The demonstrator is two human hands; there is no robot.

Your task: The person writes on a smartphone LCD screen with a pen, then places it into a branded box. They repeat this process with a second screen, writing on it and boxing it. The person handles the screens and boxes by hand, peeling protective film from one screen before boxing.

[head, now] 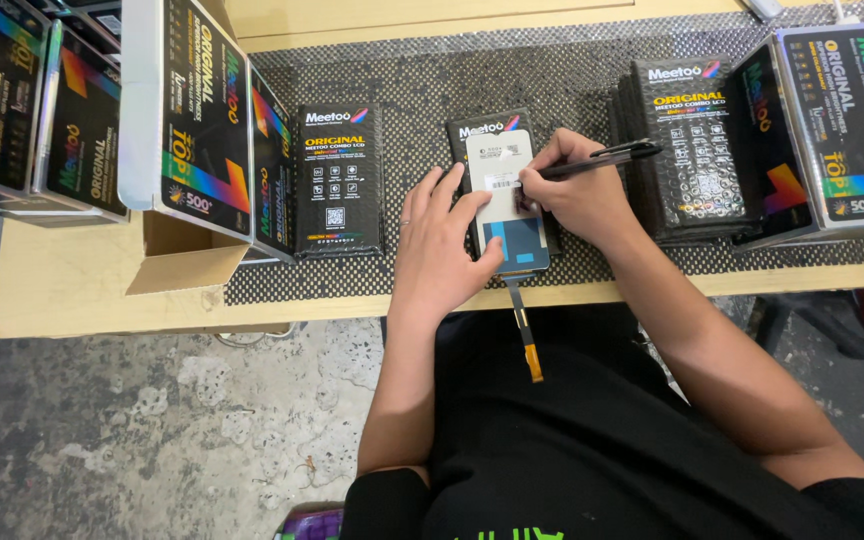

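A phone screen panel (505,160) lies back-up on a black padded pouch (464,130) near the table's front edge, its flex cable (524,335) hanging over the edge. My left hand (442,245) rests flat on the panel's left side, fingers spread, holding it still. My right hand (577,190) grips a black pen (602,158) with its tip touching the white label on the panel.
Another black pouch (339,180) lies left of the panel, a stack of pouches (687,140) to the right. Printed black boxes stand at left (202,110) and right (842,110). An open cardboard box (187,255) sits at left. A dark mesh mat (432,80) covers the wooden table (72,290).
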